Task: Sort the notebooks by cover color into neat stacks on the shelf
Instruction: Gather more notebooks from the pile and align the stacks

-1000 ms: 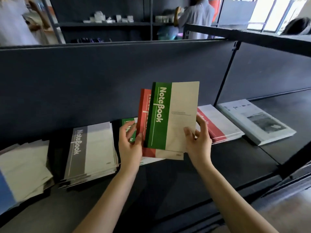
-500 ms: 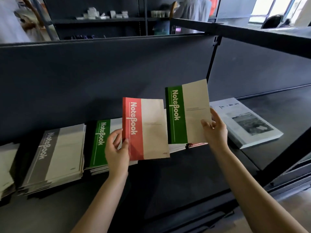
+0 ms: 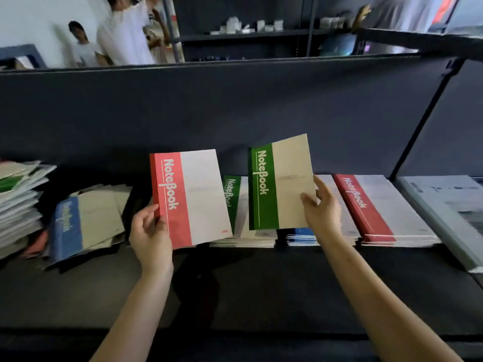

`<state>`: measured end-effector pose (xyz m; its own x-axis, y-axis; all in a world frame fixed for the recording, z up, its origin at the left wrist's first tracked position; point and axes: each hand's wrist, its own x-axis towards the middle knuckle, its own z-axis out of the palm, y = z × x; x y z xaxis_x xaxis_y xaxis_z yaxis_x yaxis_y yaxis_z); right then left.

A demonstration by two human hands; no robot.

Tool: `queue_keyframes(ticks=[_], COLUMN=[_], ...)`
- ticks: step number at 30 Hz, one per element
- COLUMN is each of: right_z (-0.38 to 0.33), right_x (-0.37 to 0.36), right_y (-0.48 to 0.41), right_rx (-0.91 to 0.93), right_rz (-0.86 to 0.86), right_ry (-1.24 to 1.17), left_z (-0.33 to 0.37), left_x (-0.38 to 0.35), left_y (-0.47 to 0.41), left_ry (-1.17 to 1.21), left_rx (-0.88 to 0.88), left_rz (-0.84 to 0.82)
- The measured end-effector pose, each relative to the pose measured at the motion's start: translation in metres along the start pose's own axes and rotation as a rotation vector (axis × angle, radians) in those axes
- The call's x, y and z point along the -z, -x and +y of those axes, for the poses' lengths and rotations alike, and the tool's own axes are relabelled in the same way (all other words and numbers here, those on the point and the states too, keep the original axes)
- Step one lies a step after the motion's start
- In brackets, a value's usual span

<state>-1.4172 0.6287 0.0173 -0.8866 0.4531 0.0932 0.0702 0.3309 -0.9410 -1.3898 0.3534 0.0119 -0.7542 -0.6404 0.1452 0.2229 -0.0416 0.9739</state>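
While left hand [image 3: 150,231] grips red notebook [image 3: 193,197] upright, right hand [image 3: 322,212] pinches green notebook [image 3: 282,184] beside it

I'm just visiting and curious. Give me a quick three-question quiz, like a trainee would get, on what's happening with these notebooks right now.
1. True or false: the left hand grips the red notebook.
2. Which colour is the notebook that the right hand holds? A blue, B green, C grey.
3. Fill in: the red-topped stack lies on the person's ___ side of the right hand.

Key: 1 true. 2 B, the green notebook. 3 right.
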Motion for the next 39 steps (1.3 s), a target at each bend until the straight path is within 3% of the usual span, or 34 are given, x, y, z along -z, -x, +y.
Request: queue_keyframes(ticks=[9, 17, 20, 23, 25, 31, 36, 39], right_z=[-0.018, -0.024, -0.029, -0.037, -0.035, 0.002, 0.02, 0.032], right_x=[-0.075, -0.089, -0.082, -0.069, -0.058, 0.004, 0.082, 0.131], right_y=[0.025, 0.044, 0.05, 0.057, 0.06, 0.038, 0.016, 0.007], right_rx=[0.029, 0.184, 0.323, 0.236, 0.158, 0.057, 0.009, 0.012], right_rz=[-0.229, -0.24, -0.19, -0.389, -0.509, -0.253, -0.008, 0.123], right_ry=[0.267, 0.467, 0.347, 0.083, 0.039, -0.217, -0.273, -0.163], left_z=[0.006, 0.0, 0.001, 0.002, 0.002, 0.003, -0.004, -0.014], left_x=[0.045, 0.044, 0.029, 0.004, -0.018, -0.08, -0.124, -0.141], left_y=[-0.025, -0.027, -0.022, -0.011, 0.002, 0.049, 0.082, 0.103], left_ry=[-0.064, -0.044, -0.012, -0.015, -0.027, -0.028, -0.046, -0.299], left_rx=[-0.053, -0.02, -0.007, -0.002, -0.017, -0.055, 0.041, -0.142], left_rz=[0.133, -0.023, -0.089, -0.18, -0.244, -0.596, -0.877, -1.04])
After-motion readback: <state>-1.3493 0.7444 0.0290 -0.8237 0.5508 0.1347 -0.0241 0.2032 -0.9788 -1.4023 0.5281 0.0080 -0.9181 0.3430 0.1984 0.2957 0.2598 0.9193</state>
